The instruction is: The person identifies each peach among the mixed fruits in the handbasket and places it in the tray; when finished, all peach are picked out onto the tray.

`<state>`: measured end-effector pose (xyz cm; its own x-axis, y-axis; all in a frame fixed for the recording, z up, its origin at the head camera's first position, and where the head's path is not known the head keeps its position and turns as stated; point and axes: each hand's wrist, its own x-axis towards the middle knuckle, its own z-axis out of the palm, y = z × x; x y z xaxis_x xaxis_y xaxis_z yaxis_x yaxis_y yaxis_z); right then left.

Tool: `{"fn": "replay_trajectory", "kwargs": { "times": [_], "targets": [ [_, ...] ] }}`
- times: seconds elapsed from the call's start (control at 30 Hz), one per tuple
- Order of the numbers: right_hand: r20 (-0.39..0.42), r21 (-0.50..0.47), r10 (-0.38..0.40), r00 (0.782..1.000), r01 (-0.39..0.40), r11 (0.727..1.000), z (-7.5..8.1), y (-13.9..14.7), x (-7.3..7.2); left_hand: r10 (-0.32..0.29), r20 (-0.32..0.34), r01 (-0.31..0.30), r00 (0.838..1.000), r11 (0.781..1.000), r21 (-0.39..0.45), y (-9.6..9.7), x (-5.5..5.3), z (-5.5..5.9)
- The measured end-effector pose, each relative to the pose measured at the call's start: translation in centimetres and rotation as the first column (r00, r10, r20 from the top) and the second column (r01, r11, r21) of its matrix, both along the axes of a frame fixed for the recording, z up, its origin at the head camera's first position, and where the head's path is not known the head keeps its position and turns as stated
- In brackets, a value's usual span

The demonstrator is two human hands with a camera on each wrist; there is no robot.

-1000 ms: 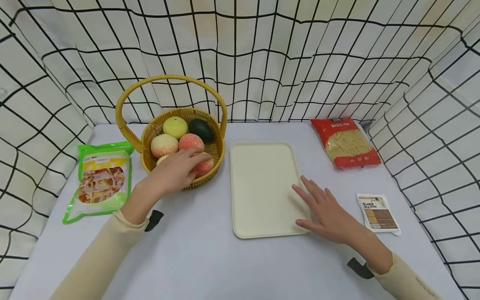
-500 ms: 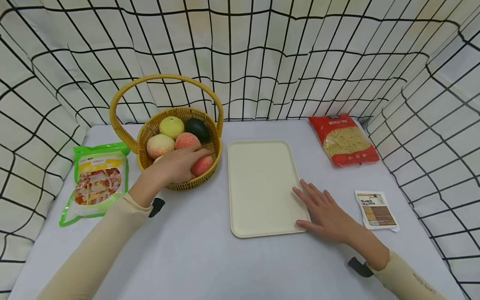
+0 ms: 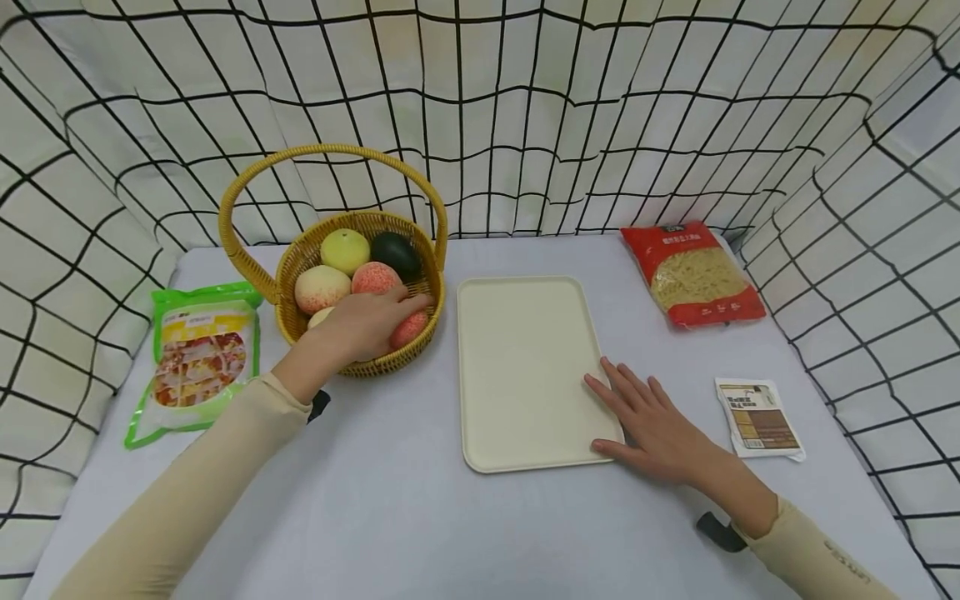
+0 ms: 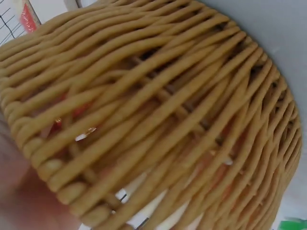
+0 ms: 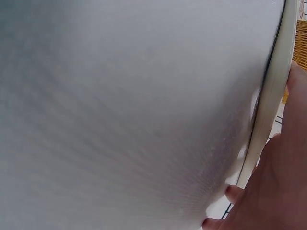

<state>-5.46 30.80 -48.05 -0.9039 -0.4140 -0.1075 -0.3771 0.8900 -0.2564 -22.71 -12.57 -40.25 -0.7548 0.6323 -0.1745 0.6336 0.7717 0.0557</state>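
My left hand (image 3: 360, 325) reaches over the front rim of a yellow wicker basket (image 3: 281, 321), fingers curled round a pinkish-red peach (image 3: 409, 331) at its right front. Another red peach (image 3: 377, 278), a pale peach with red speckles (image 3: 321, 288), a yellow-green round fruit (image 3: 345, 252) and a dark green avocado-like fruit (image 3: 395, 255) share the basket. A pale fruit is mostly hidden behind the hand. In the left wrist view the basket's woven side (image 4: 158, 110) blocks the grip. My right hand (image 3: 656, 425) lies with spread fingers at the right edge of a cream tray (image 3: 525, 375).
Left of the basket lies a green-edged food bag (image 3: 198, 367). A red bag of pasta-like food (image 3: 697, 275) is at the back right, with a small white and brown packet (image 3: 760, 419) nearer. Black netting (image 3: 491, 150) over white cloth encloses the table on the visible sides.
My left hand has moved a little farther right and deeper over the front peach. The right hand stays at the tray's edge. The head view has shifted slightly.
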Motion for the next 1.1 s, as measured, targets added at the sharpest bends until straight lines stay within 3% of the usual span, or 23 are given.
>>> {"fn": "replay_trajectory", "kwargs": {
  "times": [0.23, 0.5, 0.63, 0.9, 1.1],
  "targets": [
    [-0.011, -0.002, 0.003, 1.000, -0.003, 1.000, -0.2, 0.0, 0.2, -0.032, -0.048, 0.033, 0.998, 0.999, 0.024, -0.4, -0.1, -0.7],
    [-0.003, -0.006, 0.005, 1.000, -0.005, 1.000, -0.1, -0.1, 0.3, 0.000, -0.075, 0.014, 0.997, 0.983, 0.185, -1.5, 0.1, -1.1],
    [-0.011, -0.001, 0.006, 1.000, -0.006, 1.000, 0.0, 0.0, 0.1, 0.040, -0.055, -0.025, 0.998, 0.966, 0.256, -2.0, 0.1, -0.9],
    [-0.021, 0.012, 0.009, 1.000, -0.008, 1.000, 0.1, 0.0, 0.0, 0.070, -0.028, -0.058, 0.997, 0.956, 0.288, -2.3, 0.2, -0.5],
    [-0.030, 0.014, 0.011, 0.999, -0.011, 1.000, 0.2, -0.1, 0.1, 0.064, -0.087, -0.033, 0.994, 0.949, 0.314, -2.4, 0.3, -0.3]
  ]
}}
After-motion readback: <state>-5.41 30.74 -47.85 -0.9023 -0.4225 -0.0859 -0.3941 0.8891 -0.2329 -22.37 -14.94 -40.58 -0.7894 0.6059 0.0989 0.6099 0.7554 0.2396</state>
